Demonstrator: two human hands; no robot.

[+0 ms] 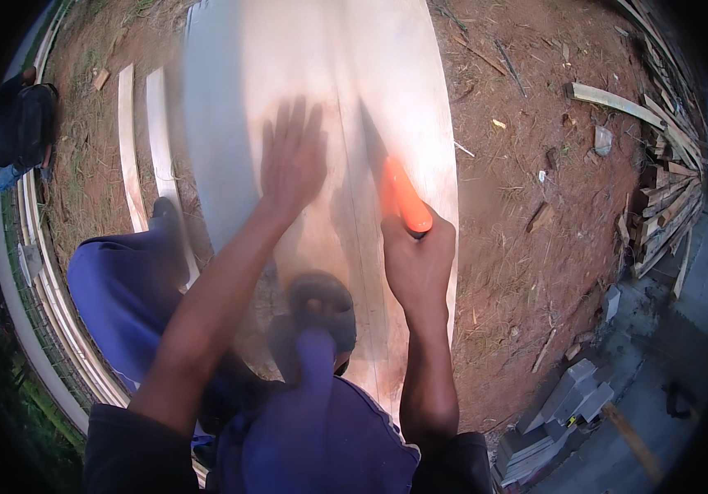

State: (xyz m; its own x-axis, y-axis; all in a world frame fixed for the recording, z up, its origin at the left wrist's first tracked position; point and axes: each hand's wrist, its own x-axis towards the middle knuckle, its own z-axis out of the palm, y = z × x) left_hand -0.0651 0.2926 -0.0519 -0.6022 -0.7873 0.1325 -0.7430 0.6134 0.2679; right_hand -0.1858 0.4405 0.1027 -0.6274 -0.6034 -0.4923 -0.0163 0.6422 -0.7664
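A long, pale wooden board (288, 49) runs away from me down the middle of the view, with a thin dark line along its length. Flat on it, to the left of that line, lies my left hand (294, 156), fingers stretched out and pointing away. My right hand (421, 259) is wrapped round the orange handle of a handsaw (407, 196). The saw's dark blade points away from me and meets the board along the line; its lower part cannot be seen. My shoe (321, 309) stands on the near part of the board.
Two narrow wooden strips (129, 148) lie on the reddish dirt (526, 272) to the left. A person (20, 123) is at the far left. Stacked timber offcuts (670, 206) are heaped at the right, and grey blocks (568, 403) sit on concrete at the lower right.
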